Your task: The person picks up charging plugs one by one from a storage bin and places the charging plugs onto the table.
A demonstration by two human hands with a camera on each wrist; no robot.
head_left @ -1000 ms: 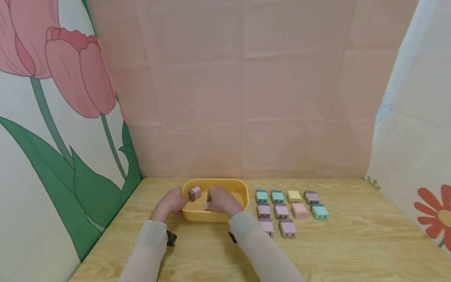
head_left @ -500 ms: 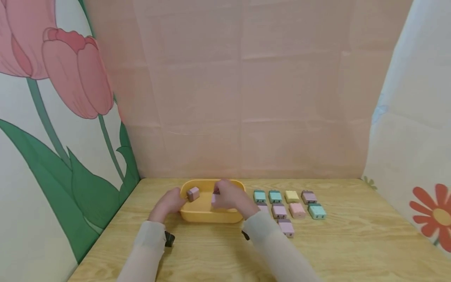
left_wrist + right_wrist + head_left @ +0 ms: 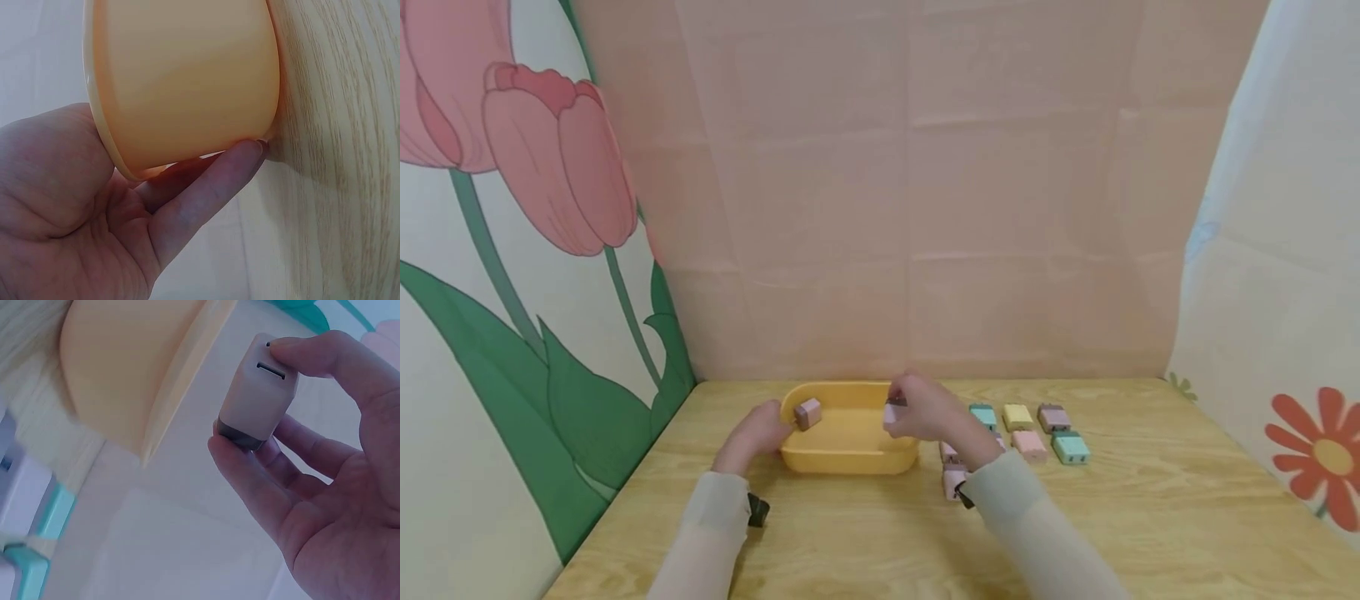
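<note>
A light-purple charger plug (image 3: 893,414) is pinched between the thumb and fingers of my right hand (image 3: 928,410), at the right end of the yellow bin (image 3: 850,461). The right wrist view shows port slots on the end of this charger (image 3: 259,394), near the thumb, and a darker band at the other end by the fingertips. My left hand (image 3: 762,429) grips the bin's left end. In the left wrist view its fingers (image 3: 206,197) lie along the bin's outer wall (image 3: 187,81), while the thumb is hidden behind the rim. Another purple charger (image 3: 808,413) lies inside the bin at the left.
Right of the bin, several chargers stand in rows on the wooden table (image 3: 865,533): a teal charger (image 3: 982,417), a yellow charger (image 3: 1017,417), a pink charger (image 3: 1028,447), and others. My right forearm covers some of them. A pink sheet (image 3: 820,208) hangs behind the table.
My right hand has moved right and up from inside the bin, carrying the charger to the bin's right end. The left hand keeps its grip; the view has turned slightly right.
</note>
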